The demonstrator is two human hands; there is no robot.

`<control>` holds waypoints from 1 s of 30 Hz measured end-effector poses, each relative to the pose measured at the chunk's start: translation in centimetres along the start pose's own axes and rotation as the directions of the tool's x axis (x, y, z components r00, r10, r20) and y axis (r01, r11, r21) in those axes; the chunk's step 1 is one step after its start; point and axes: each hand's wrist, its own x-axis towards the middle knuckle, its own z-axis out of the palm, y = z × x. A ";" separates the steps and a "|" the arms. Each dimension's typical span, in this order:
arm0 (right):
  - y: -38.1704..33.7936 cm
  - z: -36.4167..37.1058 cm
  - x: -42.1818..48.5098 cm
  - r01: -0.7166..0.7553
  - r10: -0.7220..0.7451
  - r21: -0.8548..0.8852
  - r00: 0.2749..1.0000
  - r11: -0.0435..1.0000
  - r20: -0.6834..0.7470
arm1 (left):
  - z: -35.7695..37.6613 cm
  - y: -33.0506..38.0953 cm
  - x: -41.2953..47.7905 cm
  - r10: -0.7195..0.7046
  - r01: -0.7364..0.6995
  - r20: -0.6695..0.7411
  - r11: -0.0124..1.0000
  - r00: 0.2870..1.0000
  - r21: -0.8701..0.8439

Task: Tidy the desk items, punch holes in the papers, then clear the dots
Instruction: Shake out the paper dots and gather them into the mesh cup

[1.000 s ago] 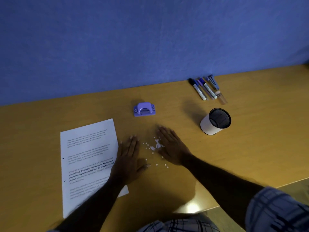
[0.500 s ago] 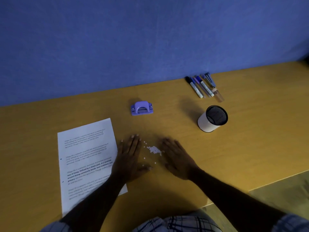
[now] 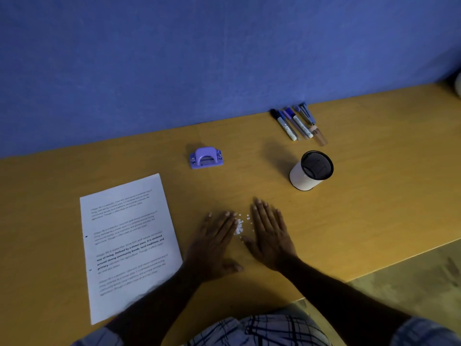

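Observation:
Small white paper dots (image 3: 240, 227) lie in a tight heap on the wooden desk (image 3: 374, 196). My left hand (image 3: 214, 245) rests flat just left of the heap, fingers together, palm down. My right hand (image 3: 270, 236) lies flat just right of it, fingers slightly spread. Both hands hold nothing and flank the dots closely. A printed sheet of paper (image 3: 127, 243) with two punched holes on its left margin lies to the left; my left forearm crosses its lower right corner. A purple hole punch (image 3: 205, 157) sits behind the hands.
A white pen cup with a black mesh rim (image 3: 311, 171) stands to the right. Several markers and pens (image 3: 296, 124) lie in a row against the blue wall. The desk's front edge runs diagonally at the lower right, with floor beyond it.
Both hands have slid toward each other across the desk. The scattered dots have been pushed into a tighter heap between them.

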 end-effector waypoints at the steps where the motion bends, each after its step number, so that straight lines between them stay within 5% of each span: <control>1: -0.2 0.0 0.1 0.029 -0.029 -0.001 1.000 1.000 0.008 | -0.1 -0.1 -0.2 -0.015 0.015 -0.012 1.000 1.000 -0.014; 10: -2.7 0.2 0.8 0.221 -0.220 -0.005 0.973 0.975 0.064 | -0.3 -3.2 -3.2 -0.163 0.164 -0.055 0.987 0.985 -0.001; 18: -1.5 -0.8 4.9 0.210 -0.203 -0.020 0.961 0.977 0.186 | 0.4 -1.6 -4.1 -0.284 0.284 0.007 0.958 0.959 -0.035; 26: -1.4 -0.2 2.5 0.520 -0.506 -0.025 0.841 0.854 0.191 | 0.9 -0.8 -4.2 -0.202 0.202 -0.027 0.979 0.979 -0.028; 30: -1.4 -0.4 1.0 0.560 -0.556 0.020 0.818 0.828 0.149 | 1.2 -0.2 -3.9 -0.146 0.145 -0.018 0.989 0.989 -0.038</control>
